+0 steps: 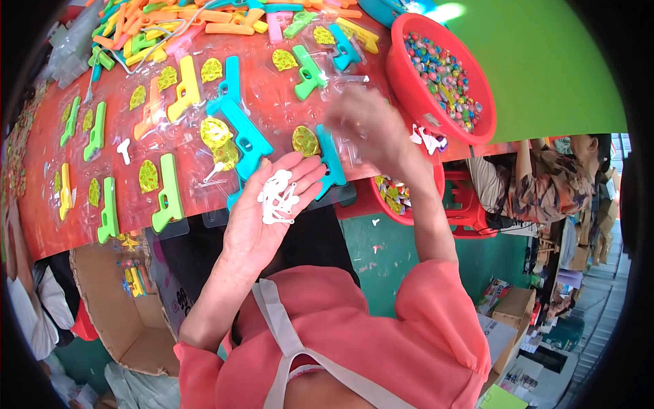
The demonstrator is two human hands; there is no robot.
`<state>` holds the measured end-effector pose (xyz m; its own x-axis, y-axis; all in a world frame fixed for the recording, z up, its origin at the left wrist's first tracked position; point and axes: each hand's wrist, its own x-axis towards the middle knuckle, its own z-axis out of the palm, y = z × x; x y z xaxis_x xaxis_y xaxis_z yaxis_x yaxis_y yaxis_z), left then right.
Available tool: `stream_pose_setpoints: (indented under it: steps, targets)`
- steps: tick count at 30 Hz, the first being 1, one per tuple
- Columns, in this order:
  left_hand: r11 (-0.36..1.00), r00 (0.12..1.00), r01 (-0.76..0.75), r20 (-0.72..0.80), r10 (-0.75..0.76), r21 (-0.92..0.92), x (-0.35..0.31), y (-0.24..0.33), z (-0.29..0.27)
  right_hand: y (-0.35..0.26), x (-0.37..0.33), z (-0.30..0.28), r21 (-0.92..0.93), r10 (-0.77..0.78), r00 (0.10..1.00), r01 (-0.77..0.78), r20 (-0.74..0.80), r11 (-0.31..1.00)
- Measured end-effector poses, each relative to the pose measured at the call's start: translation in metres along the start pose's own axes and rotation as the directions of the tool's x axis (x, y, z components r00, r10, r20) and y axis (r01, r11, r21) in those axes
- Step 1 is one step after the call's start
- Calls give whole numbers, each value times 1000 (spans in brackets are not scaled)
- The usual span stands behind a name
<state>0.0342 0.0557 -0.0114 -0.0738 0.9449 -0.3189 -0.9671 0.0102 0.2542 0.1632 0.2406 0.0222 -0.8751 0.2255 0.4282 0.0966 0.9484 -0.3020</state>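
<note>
Toy guns (170, 183) with yellow pieces (148, 176) line the tabletop's (48, 235) near edge — white parts (278, 196) remain, on the spread left hand (248, 217), the blurred right hand (371, 126) unreadable in grip.

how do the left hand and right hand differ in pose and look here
The left hand is palm up, while the right hand shows its back. The left hand bears small white pieces; the right hand is too blurred to tell what it holds. The right hand is nearer the large red basin than the left hand. Both are bare.
</note>
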Motion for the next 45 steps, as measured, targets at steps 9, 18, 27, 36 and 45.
stream_pose_setpoints:
  steps: [9, 18, 27, 36, 45]
  targets:
    - [1000, 1000, 7, -9, -7, 10, -11, 8, 3, 130, 64, 27, -165, 35, 996, -47, -77, 985]
    - [999, 1000, -1, -26, 0, -42, -18, 8, -4, -35, 20, 1, 125, -71, 993, 59, 97, 990]
    - [992, 996, 75, -45, -80, -101, -29, -11, -18, -84, -14, 10, 45, -117, 950, 108, 290, 993]
    - [998, 997, 48, -62, -51, -51, -22, -8, -23, -63, -7, 2, 146, 39, 940, -94, 340, 985]
    - [998, 996, 67, -66, -66, 9, -52, -6, -29, -44, -17, 8, 280, 279, 931, -341, 237, 897]
